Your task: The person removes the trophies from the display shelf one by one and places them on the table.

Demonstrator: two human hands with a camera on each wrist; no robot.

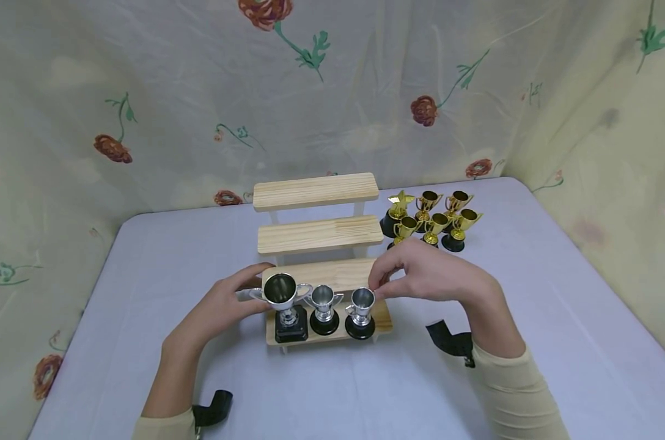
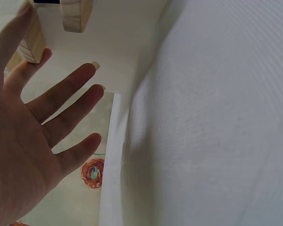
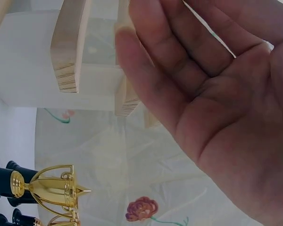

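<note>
Three silver trophy cups stand on the lowest step of a tiered wooden display stand (image 1: 316, 190): a larger one (image 1: 280, 290) with a square black base at left, a small one (image 1: 323, 299) in the middle and another small one (image 1: 362, 300) at right. My right hand (image 1: 428, 272) pinches the right-hand cup at its right handle side; in the right wrist view its fingertips are out of frame. At the stand's left end my left hand (image 1: 222, 302) rests thumb and index finger against the planks, its other fingers spread in the left wrist view.
Behind my right hand, at the back right, several gold trophies with black bases stand grouped, among them a star-topped one (image 1: 400, 206) and a gold cup (image 1: 464, 221). A white cloth (image 1: 536, 293) covers the table. Flowered fabric (image 1: 173, 73) hangs behind it and at the sides.
</note>
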